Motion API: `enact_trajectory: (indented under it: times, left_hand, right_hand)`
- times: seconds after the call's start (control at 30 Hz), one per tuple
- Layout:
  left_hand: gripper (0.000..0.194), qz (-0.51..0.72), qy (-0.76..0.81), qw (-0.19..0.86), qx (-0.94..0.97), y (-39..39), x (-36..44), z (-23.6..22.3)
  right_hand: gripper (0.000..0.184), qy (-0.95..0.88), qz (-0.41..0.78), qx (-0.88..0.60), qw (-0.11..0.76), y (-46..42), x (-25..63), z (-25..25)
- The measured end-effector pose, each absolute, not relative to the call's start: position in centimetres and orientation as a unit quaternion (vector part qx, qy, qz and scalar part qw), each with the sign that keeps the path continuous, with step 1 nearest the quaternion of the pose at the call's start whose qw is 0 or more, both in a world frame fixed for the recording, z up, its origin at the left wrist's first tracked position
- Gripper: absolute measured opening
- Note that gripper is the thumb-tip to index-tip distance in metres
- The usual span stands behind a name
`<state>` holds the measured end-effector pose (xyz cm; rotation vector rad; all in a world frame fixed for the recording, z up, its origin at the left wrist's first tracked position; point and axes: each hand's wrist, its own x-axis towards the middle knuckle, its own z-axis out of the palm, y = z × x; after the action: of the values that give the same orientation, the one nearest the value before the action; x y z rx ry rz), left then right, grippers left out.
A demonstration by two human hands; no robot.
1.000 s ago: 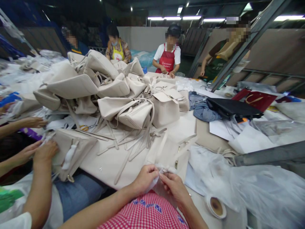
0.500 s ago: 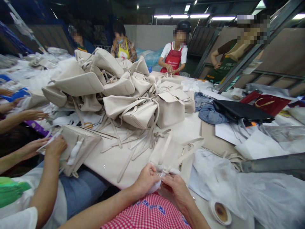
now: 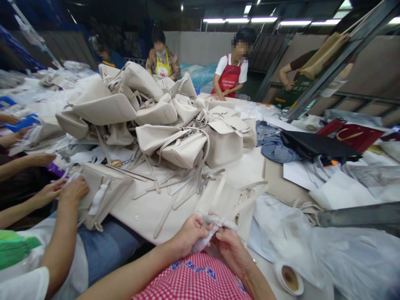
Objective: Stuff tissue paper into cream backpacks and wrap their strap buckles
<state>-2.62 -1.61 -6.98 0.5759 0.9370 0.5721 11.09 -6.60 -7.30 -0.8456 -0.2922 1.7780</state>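
Note:
A beige handbag [image 3: 215, 198] with gold-coloured metal fittings lies on the table at my front. Along its near side runs a strap or handle partly covered in thin white wrapping [image 3: 204, 241]. My left hand [image 3: 191, 234] is closed, thumb and fingers pinching the wrapping from the left. Close beside it, my right hand [image 3: 231, 246] pinches the same wrapped part, its fingers bent and the fingertips partly hidden. Both hands stay just above the red-checked apron [image 3: 190, 277] at the table's edge.
A heap of beige handbags [image 3: 103, 108] fills the table's middle, straps trailing. A tape roll [image 3: 289, 279] and plastic sheeting [image 3: 353, 254] lie right, below a metal bar [image 3: 359, 214]. At left a co-worker's hand [image 3: 73, 189] touches another bag [image 3: 108, 187]. Other people stand across the table.
The view has swung slightly left, so things sit further right. My hands stay at the wrapped part, fingers shifting a little; more white wrapping shows between them.

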Motion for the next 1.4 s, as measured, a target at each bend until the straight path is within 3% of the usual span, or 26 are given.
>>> enact_trajectory:
  times: [0.27, 0.53, 0.77, 0.9, 1.0, 1.13, 1.27, 1.4]
  left_hand:
    - [0.041, 0.240, 0.444, 0.808, 0.305, -1.7, -2.3, -7.4]
    - [0.039, 0.248, 0.433, 0.828, 0.257, -1.1, -2.4, -7.0]
    - [0.023, 0.089, 0.364, 0.906, 0.196, -0.2, -3.1, -7.2]
    - [0.022, 0.068, 0.336, 0.916, 0.209, -0.2, -3.1, -7.2]
    - [0.027, 0.136, 0.370, 0.887, 0.241, -0.3, -2.7, -6.9]
    - [0.026, 0.263, 0.435, 0.767, 0.391, -0.3, -2.2, -6.1]
    - [0.018, 0.219, 0.451, 0.711, 0.493, -0.3, -2.5, -5.8]
    - [0.008, 0.204, 0.462, 0.635, 0.585, 0.0, -3.6, -5.9]
  right_hand:
    - [0.056, -0.097, 0.723, -0.414, 0.545, -6.0, 10.3, -5.9]
    - [0.073, -0.095, 0.724, -0.409, 0.547, -6.6, 11.7, -7.6]
    - [0.079, -0.104, 0.717, -0.403, 0.560, -6.5, 10.9, -7.6]
    - [0.080, -0.093, 0.719, -0.403, 0.558, -6.3, 10.5, -7.7]
    - [0.075, -0.092, 0.714, -0.407, 0.562, -6.5, 10.8, -7.6]
    - [0.076, -0.085, 0.707, -0.403, 0.575, -6.8, 11.5, -6.7]
    - [0.079, -0.118, 0.683, -0.462, 0.553, -6.2, 11.3, -6.2]
    - [0.061, -0.172, 0.647, -0.541, 0.509, -6.4, 11.0, -6.7]
